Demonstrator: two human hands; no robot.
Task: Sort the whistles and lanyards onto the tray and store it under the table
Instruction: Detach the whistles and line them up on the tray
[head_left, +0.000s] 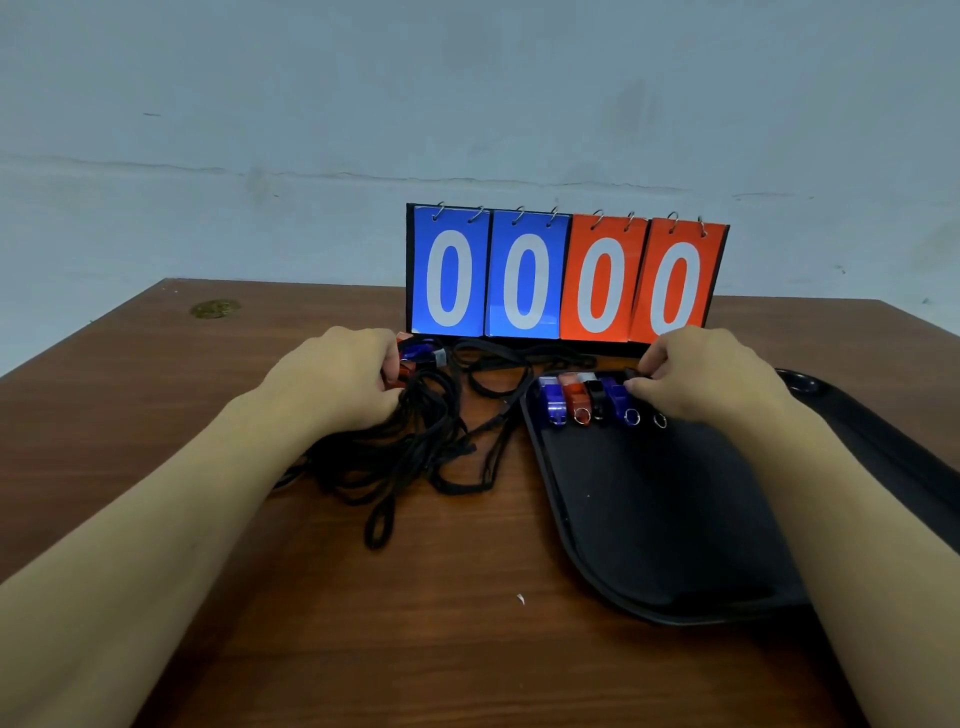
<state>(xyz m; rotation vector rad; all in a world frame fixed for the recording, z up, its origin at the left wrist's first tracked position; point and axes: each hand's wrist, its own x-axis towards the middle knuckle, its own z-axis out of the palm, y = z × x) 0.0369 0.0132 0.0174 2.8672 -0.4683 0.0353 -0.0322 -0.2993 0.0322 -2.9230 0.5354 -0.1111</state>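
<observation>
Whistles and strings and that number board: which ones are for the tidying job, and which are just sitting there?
For the job: whistles in a row on the black tray; more whistles by the left hand; black lanyards.

Just there: scoreboard; wooden table.

A tray lies at the table's right, whistles lined along its far edge; tangled lanyards sprawl to its left, with a scoreboard standing behind both.
</observation>
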